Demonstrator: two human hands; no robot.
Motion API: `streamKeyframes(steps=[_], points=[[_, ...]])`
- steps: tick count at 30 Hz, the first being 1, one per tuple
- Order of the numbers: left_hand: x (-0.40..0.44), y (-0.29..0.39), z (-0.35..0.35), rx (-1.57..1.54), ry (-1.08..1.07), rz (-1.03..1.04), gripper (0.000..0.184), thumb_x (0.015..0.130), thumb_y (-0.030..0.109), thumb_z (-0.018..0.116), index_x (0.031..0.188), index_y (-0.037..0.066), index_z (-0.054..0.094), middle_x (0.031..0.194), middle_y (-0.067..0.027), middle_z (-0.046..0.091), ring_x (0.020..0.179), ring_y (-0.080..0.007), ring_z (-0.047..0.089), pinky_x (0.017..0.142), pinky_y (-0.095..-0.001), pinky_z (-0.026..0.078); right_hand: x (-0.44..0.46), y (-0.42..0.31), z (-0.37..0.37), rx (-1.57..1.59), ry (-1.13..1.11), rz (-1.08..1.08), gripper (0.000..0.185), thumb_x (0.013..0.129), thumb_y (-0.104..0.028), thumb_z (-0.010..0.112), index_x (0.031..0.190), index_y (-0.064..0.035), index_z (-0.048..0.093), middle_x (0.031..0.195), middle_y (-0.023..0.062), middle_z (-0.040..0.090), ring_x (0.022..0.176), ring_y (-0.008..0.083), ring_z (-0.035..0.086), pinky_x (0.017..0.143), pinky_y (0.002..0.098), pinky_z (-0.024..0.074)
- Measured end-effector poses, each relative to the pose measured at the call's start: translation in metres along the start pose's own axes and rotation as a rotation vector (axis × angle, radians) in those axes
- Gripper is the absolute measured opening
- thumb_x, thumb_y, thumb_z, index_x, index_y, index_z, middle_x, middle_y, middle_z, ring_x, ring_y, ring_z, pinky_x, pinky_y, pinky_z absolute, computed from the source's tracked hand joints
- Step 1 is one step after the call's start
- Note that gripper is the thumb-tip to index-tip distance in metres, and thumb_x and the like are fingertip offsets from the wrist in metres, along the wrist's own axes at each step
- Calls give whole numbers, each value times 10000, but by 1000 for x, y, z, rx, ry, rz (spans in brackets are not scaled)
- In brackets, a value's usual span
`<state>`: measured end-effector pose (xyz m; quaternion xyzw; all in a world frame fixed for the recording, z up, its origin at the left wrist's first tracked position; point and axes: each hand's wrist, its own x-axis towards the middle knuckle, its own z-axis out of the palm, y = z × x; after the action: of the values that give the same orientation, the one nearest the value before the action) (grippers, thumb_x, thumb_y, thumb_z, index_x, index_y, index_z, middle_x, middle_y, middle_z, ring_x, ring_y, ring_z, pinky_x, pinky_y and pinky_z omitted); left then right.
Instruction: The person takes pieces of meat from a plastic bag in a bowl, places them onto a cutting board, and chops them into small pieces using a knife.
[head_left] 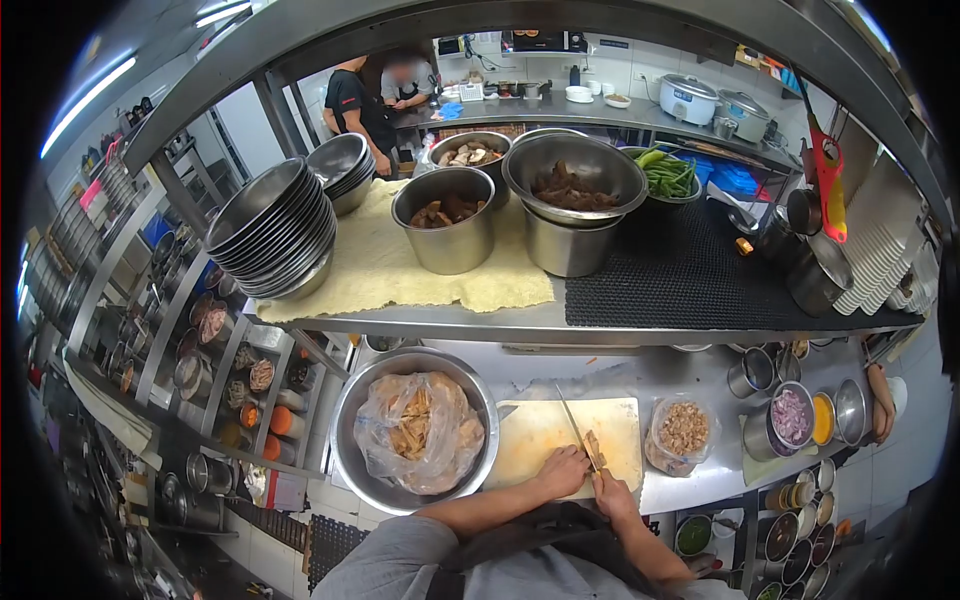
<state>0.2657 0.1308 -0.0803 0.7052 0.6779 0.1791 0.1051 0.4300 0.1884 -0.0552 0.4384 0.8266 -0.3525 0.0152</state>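
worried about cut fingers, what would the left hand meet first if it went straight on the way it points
Probably the knife blade, right by the fingertips of the left hand; depth is unclear, so they may already touch.

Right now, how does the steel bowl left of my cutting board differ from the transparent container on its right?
The steel bowl is wider than the transparent container. The bowl is opaque; the container is clear. The bowl holds a plastic bag of large brown pieces; the container holds small chopped bits. Both hold food beside the cutting board.
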Motion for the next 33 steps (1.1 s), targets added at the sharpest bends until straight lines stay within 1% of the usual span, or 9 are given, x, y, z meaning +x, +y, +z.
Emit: streamKeyframes(steps=[8,11,13,16,17,18,20,24,33], points=[[-8,1,-8,5,-19,-37,184,792,200,631,923,73,655,962,-65,637,986,-251,552,836,-419,449,-10,7,-3,29,92,-145,303,980,-306,465,1064,-27,552,776,322,625,761,514,605,711,592,472],[-5,1,-5,4,3,-24,169,792,186,621,911,71,655,955,-66,638,972,-253,555,816,-420,451,-5,5,5,60,44,-40,313,986,-326,452,1065,-39,549,830,326,625,833,520,595,747,584,461],[-7,1,-7,0,2,-18,158,791,179,616,898,69,656,945,-70,639,958,-254,559,801,-418,454,8,14,15,86,60,-69,314,985,-328,456,1057,-39,555,818,330,618,826,521,592,744,590,458],[-4,-5,-2,14,53,31,134,781,181,612,827,61,650,864,-97,633,865,-274,580,735,-423,470,5,13,13,119,95,-95,302,983,-328,468,1026,-46,567,796,338,602,798,526,583,722,597,457],[-3,-4,-9,-14,-11,-4,140,780,189,614,826,60,645,838,-104,623,860,-285,580,732,-433,471,7,15,14,123,110,-100,295,982,-326,475,1016,-48,568,792,333,603,790,528,582,713,591,460],[-8,-10,2,-36,78,-21,149,781,201,616,825,61,640,848,-114,614,867,-292,579,727,-435,473,6,18,16,128,117,-95,289,981,-325,482,1006,-51,569,789,328,605,782,529,580,705,586,464],[-13,-12,-7,3,66,-115,148,775,197,625,833,61,639,899,-124,608,877,-293,579,748,-427,480,-1,11,6,102,119,-40,280,982,-321,489,1015,-53,563,767,310,605,758,523,579,678,570,466],[-23,-23,-13,-60,116,-161,159,751,129,642,885,43,647,927,-138,616,917,-310,585,796,-431,490,-13,2,-12,237,158,-108,278,982,-290,499,1070,-36,571,692,301,590,710,502,589,626,580,445],[-22,-22,-30,-130,177,-192,199,726,71,680,913,27,625,917,-160,613,875,-353,589,766,-452,502,-5,4,14,152,58,-46,292,981,-289,503,1098,-29,563,730,306,614,724,491,606,669,563,469]])
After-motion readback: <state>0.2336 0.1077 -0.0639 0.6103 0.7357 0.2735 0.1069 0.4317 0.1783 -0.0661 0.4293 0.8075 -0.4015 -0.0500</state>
